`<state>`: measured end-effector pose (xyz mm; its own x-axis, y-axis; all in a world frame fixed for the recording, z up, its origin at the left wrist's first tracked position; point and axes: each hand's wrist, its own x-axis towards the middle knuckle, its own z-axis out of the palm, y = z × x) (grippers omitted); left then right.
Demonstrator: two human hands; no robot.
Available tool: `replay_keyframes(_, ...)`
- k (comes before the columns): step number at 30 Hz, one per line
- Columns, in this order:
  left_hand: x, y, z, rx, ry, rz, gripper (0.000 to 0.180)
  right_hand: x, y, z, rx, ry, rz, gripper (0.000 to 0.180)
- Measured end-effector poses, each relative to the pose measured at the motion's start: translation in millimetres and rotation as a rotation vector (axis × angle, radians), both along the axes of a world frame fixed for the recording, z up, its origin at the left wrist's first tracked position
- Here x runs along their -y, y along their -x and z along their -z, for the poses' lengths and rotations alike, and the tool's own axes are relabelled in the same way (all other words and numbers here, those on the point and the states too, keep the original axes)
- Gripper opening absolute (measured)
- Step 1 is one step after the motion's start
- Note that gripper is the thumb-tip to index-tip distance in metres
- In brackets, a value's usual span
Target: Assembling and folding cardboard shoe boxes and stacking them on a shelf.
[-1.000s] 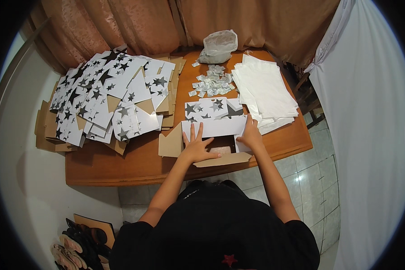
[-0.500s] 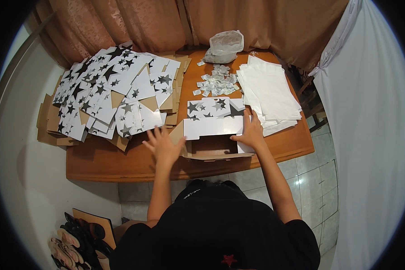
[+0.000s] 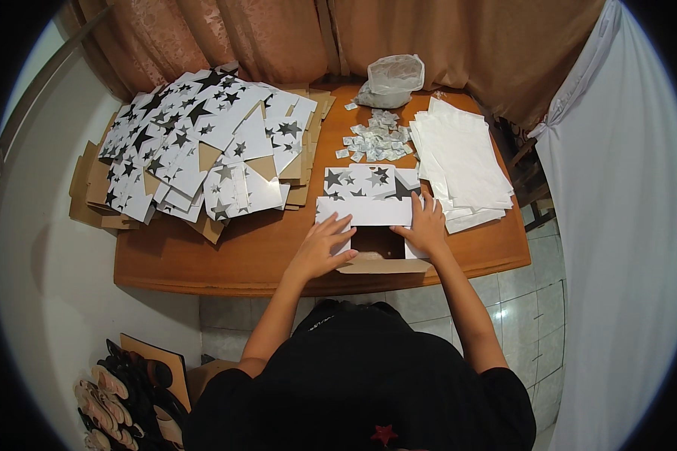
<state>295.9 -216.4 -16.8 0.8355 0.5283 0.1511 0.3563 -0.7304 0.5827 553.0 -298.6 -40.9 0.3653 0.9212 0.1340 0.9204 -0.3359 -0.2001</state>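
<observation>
— Setting?
— Wooden table [image 3: 203,255] against brown curtains [image 3: 459,45], tiled floor [image 3: 534,293] beneath; your shoes [image 3: 113,398] lie lower left.

— Your hands?
— Your left hand [image 3: 322,252] and right hand [image 3: 427,229], both spread flat, press a white flap [image 3: 365,212] of the star-printed box [image 3: 368,182] at the near edge.

— Counts?
— One box in hand, one heap of flat box blanks [image 3: 195,143], one white sheet stack [image 3: 459,161], one plastic bag [image 3: 391,79].

A single head-worn fisheye view looks steeply down from above the person's own torso onto the wooden table [image 3: 203,259], fairly near. Curtains lie at 12 o'clock; the rim bends and darkens, perhaps hiding the edges.
</observation>
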Motion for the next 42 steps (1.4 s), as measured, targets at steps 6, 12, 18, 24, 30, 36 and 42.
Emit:
replay_keyframes(6,3.2,-2.7,4.4,0.124,0.251,0.057,0.054,0.9,2.3,-6.0,-0.033,0.024,0.016,0.09)
replay_keyframes(12,2.8,0.0,18.5,0.15,0.275,0.082,0.05,0.3,1.2,-3.6,-0.033,0.058,0.042,0.091)
replay_keyframes(18,-2.3,-2.0,24.1,0.038,0.353,0.102,0.053,-0.1,6.9,-5.5,0.002,0.077,0.051,0.093)
replay_keyframes(24,-11.3,-5.2,16.7,-0.034,0.555,0.097,0.057,-0.8,4.6,-3.5,0.003,0.071,0.055,0.094)
replay_keyframes(30,7.3,6.7,-22.3,0.163,0.513,0.261,0.036,-6.2,-12.6,-1.9,-0.297,0.024,0.077,0.077)
replay_keyframes(36,-2.5,-15.3,-0.8,0.345,0.467,0.103,0.013,-3.1,-53.1,34.4,-0.862,-0.362,-0.074,0.053)
replay_keyframes(42,-14.9,-18.5,12.1,0.363,0.152,0.002,0.042,7.6,-47.4,27.5,-0.746,-0.452,-0.238,0.058)
